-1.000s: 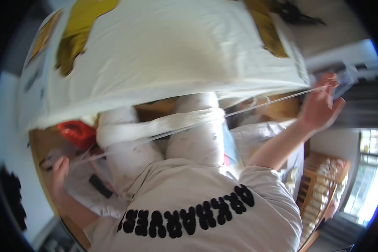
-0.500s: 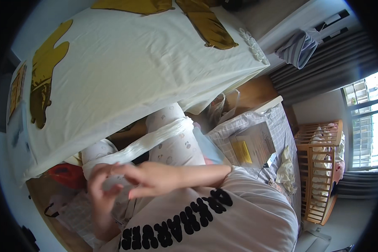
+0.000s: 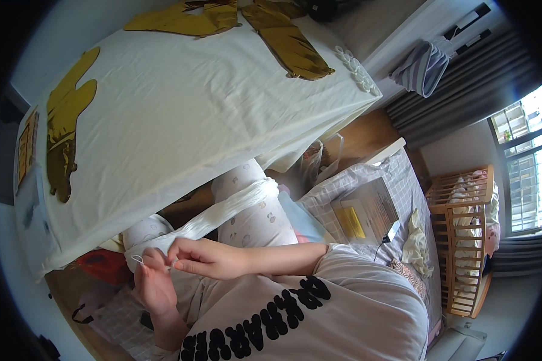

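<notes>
Draped table [image 3: 162,114], both hands' fingers [image 3: 185,249] pinching cord [image 3: 139,260]

A thin white string [image 3: 137,259] is pinched between the fingertips of the left hand [image 3: 157,290] and right hand [image 3: 206,257]. It sticks out past the left fingers, bent into a small, narrow loop; the fingers cover most of the rest.

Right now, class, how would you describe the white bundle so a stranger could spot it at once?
Find the big cloth-covered table, then the patterned trousers at its near edge. Across them, just beyond the right hand, runs a long white bundle. Its plain, lengthwise folds set it apart from the printed trousers.
</notes>
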Tool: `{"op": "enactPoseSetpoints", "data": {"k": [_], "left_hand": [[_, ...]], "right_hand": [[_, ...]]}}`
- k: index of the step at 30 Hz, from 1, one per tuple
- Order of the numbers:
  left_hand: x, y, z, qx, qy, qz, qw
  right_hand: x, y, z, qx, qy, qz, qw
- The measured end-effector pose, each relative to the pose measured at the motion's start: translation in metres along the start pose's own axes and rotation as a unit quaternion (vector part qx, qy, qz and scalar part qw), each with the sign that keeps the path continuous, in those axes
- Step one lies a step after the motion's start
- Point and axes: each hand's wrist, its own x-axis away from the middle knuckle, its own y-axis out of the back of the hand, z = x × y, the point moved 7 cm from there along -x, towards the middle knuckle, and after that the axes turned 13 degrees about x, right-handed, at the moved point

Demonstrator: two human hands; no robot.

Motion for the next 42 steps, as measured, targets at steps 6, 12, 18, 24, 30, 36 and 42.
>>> {"op": "enactPoseSetpoints", "data": {"k": [6, 12, 18, 24, 30, 36, 42], "left_hand": [[0.010, 0.024, 0.009, -0.069, 0.067, 0.074, 0.993], [0.002, 0.005, 0.015, -0.491, -0.016, 0.161, 0.856], [0.007, 0.010, 0.010, -0.328, -0.081, 0.005, 0.941], [0.017, 0.030, 0.018, 0.025, 0.027, -0.102, 0.994], [0.013, 0.013, 0.016, -0.027, 0.072, 0.096, 0.992], [0.008, 0.000, 0.004, -0.312, -0.048, 0.012, 0.949], [0.020, 0.000, -0.002, 0.179, 0.059, 0.166, 0.968]], "right_hand": [[0.003, 0.000, -0.021, -0.216, -0.099, 0.058, 0.970], [0.001, 0.013, 0.011, -0.201, 0.123, -0.096, 0.967], [0.016, -0.014, 0.033, 0.162, 0.109, 0.056, 0.979], [0.019, -0.016, 0.025, 0.235, 0.091, 0.054, 0.966], [0.019, 0.013, 0.024, 0.039, 0.044, -0.077, 0.995], [0.025, -0.007, 0.036, 0.202, 0.207, 0.013, 0.957], [0.020, 0.000, 0.027, 0.125, 0.154, -0.010, 0.980]]}}
